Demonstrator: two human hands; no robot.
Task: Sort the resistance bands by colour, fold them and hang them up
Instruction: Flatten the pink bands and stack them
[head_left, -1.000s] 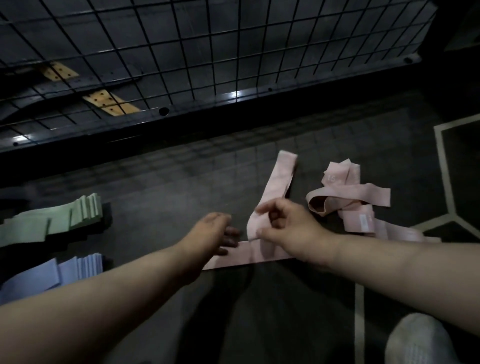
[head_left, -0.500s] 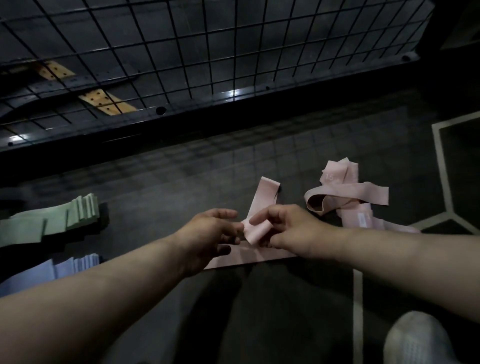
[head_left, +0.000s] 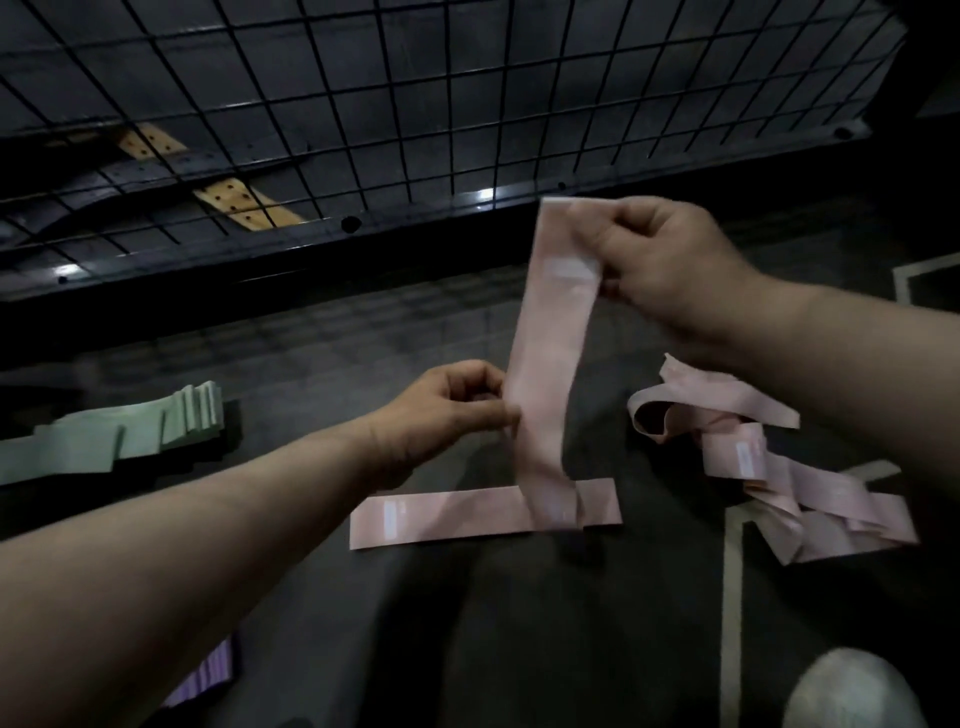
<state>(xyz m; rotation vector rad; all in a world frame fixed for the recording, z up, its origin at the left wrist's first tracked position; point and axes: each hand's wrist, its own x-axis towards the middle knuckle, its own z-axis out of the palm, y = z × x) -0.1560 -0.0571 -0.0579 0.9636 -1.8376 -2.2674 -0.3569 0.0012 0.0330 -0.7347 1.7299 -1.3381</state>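
Head view: pinching the top of a long, flat pink resistance band (head_left: 550, 364) with the curled right hand (head_left: 670, 270), and its lower edge with the curled left hand (head_left: 447, 410). Below both hands, a second smooth pink strip (head_left: 457, 514) flat on the dark floor (head_left: 363, 338). Right of the hands, a loose pink tangle (head_left: 779, 467). Left of the left hand, neatly folded green bands (head_left: 130, 436).

A long pink elastic band (head_left: 550, 364) hung upright between the hands. The right hand (head_left: 670, 265) pinched its top and the left hand (head_left: 447, 410) its lower part. Its tail crossed over a flat pink band strip (head_left: 457, 514) on the dark floor (head_left: 337, 338). A loose heap of pink bands (head_left: 779, 467) lay to the right. A folded stack of green bands (head_left: 130, 436) lay far left, with a folded stack of purple bands (head_left: 208, 675) nearer the person. A black wire grid panel (head_left: 363, 104) stood along the floor's far edge.
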